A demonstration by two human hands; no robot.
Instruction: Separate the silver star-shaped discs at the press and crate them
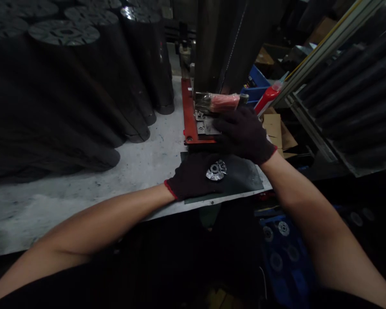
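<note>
My left hand [194,177], in a dark knitted glove with a red cuff, is closed around a round slotted metal disc [216,170] with a central hole. It holds the disc low over a dark mat [244,174] at the bench's front edge. My right hand [242,133], gloved alike, has its fingers bent over the metal plate [207,127] on an orange-framed fixture [188,111]. Those fingers are too dark to show what they hold, if anything. Just above them, a pink wrapped bar [224,101] crosses the fixture's upright.
Tall dark cylinders [67,86] with slotted tops crowd the left of the white bench [141,167]. To the right are a red bottle [270,96], a blue bin [255,86] and cardboard [273,128]. Below right, a blue tray [284,246] carries several round discs.
</note>
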